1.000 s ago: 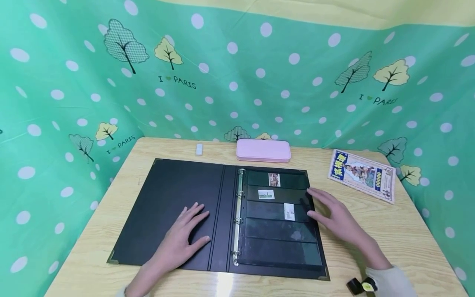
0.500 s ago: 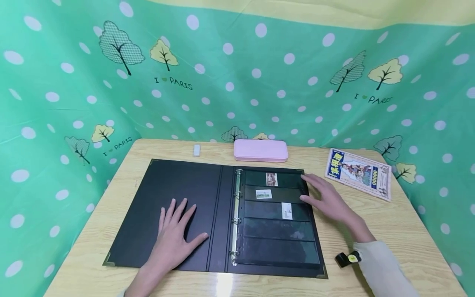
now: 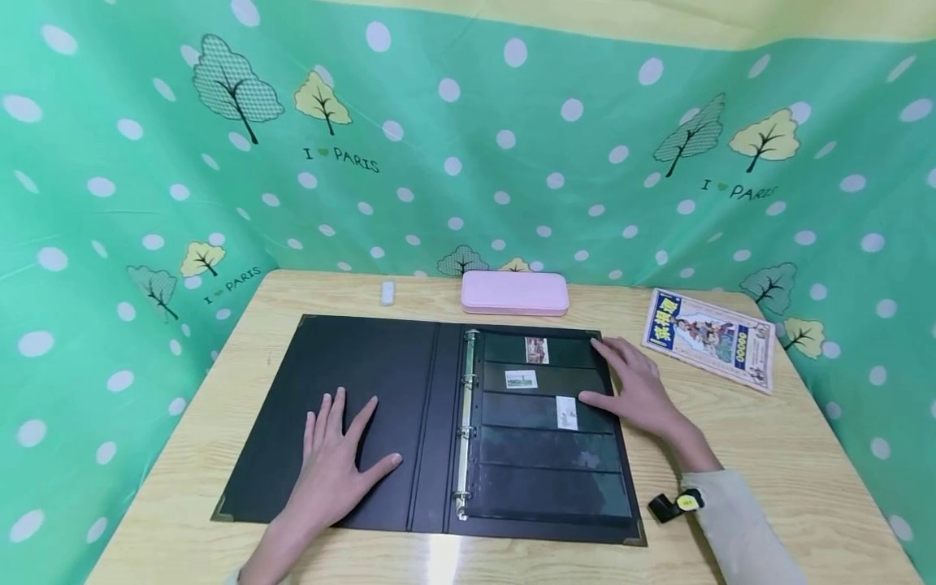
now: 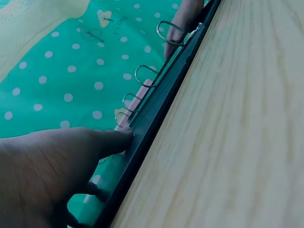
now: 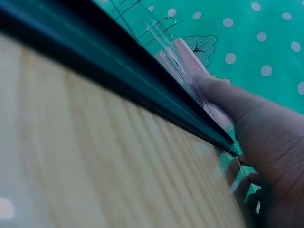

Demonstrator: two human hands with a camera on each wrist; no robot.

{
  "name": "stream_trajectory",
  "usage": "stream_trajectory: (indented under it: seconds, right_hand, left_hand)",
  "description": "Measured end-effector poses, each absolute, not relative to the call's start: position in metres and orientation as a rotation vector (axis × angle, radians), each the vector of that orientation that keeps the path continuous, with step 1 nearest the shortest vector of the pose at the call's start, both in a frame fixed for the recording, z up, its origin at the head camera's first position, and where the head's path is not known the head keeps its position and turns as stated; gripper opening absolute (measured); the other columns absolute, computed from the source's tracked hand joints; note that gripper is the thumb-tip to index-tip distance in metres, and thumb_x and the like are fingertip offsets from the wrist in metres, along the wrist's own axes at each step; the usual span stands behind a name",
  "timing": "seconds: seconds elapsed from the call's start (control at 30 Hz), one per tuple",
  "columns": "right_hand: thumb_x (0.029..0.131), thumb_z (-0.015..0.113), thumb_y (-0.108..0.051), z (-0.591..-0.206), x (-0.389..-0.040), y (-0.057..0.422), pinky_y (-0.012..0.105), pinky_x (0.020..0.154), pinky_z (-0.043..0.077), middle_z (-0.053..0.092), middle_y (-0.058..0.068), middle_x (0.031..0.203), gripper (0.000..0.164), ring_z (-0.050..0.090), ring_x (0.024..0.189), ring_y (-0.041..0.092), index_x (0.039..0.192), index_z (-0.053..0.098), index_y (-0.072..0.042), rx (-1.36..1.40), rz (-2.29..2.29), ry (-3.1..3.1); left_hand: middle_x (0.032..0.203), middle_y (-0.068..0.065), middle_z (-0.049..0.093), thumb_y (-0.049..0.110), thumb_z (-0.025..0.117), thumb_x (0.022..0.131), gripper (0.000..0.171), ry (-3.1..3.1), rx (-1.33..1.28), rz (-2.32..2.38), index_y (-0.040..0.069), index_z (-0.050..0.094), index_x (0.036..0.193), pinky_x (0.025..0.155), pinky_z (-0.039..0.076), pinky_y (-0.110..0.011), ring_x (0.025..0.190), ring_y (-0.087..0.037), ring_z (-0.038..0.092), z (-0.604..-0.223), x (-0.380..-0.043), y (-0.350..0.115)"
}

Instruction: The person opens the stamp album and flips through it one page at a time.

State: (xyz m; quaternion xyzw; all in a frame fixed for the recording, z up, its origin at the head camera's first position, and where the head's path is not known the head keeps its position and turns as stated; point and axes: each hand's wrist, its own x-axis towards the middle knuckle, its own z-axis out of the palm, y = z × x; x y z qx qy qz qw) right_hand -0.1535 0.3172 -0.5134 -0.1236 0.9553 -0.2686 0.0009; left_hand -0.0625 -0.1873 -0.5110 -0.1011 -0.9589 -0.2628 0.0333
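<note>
A black ring binder (image 3: pixel 366 349) lies spread on the table. My left hand (image 3: pixel 325 471) rests with fingers spread on its bare left cover; in the left wrist view the thumb (image 4: pixel 116 141) touches the cover below the metal rings (image 4: pixel 171 33). On the right side is a dark stamp page (image 3: pixel 541 487) with clear pocket strips. Three stamps sit in it: a reddish one (image 3: pixel 537 350), a green and white one (image 3: pixel 522 379) and a pale one (image 3: pixel 566 413). My right hand (image 3: pixel 639 390) is at the page's right edge, thumb over the clear sleeve, other fingers near the upper corner.
Behind the binder lie a pink case (image 3: pixel 515 293) and a small white block (image 3: pixel 387 293). A printed booklet (image 3: pixel 709 337) lies at the back right. The wooden table (image 3: pixel 790 479) meets a green dotted curtain (image 3: pixel 409 162) at the back and sides.
My left hand has slid left over the cover and spread its fingers. The right hand has moved up along the page's edge and inward, so its thumb overlaps the sleeve.
</note>
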Motion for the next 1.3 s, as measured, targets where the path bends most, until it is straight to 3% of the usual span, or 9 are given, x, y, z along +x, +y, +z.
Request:
stream_trajectory:
  seconds: [0.5, 0.93, 1.3]
  right_hand:
    - [0.098, 0.083, -0.051, -0.505, -0.154, 0.311, 0.078, 0.127, 0.01, 0.023, 0.021, 0.182, 0.096, 0.01, 0.168, 0.05, 0.171, 0.041, -0.007, -0.424, -0.776, 2.96]
    - [0.099, 0.084, -0.045, -0.499, -0.151, 0.31, 0.076, 0.128, 0.013, 0.039, 0.02, 0.176, 0.089, 0.021, 0.166, 0.05, 0.168, 0.046, -0.005, -0.454, -0.767, 2.962]
    - [0.098, 0.086, -0.038, -0.504, -0.152, 0.312, 0.079, 0.125, 0.017, 0.042, 0.02, 0.174, 0.077, 0.025, 0.164, 0.051, 0.161, 0.057, -0.005, -0.536, -0.844, 2.972]
  left_hand:
    - [0.178, -0.037, 0.013, 0.058, 0.081, 0.096, 0.094, -3.0, -0.305, -0.802, 0.011, 0.046, 0.17, 0.131, 0.0, -0.073, 0.165, -0.061, 0.006, -0.507, -0.061, -0.19]
    - [0.178, -0.037, 0.013, 0.059, 0.078, 0.098, 0.093, -3.009, -0.333, -0.79, 0.012, 0.044, 0.171, 0.131, 0.0, -0.073, 0.165, -0.06, 0.006, -0.51, -0.061, -0.189]
    - [0.179, -0.037, 0.012, 0.059, 0.075, 0.1, 0.092, -3.018, -0.351, -0.762, 0.012, 0.042, 0.172, 0.131, 0.0, -0.073, 0.165, -0.06, 0.006, -0.509, -0.061, -0.189]
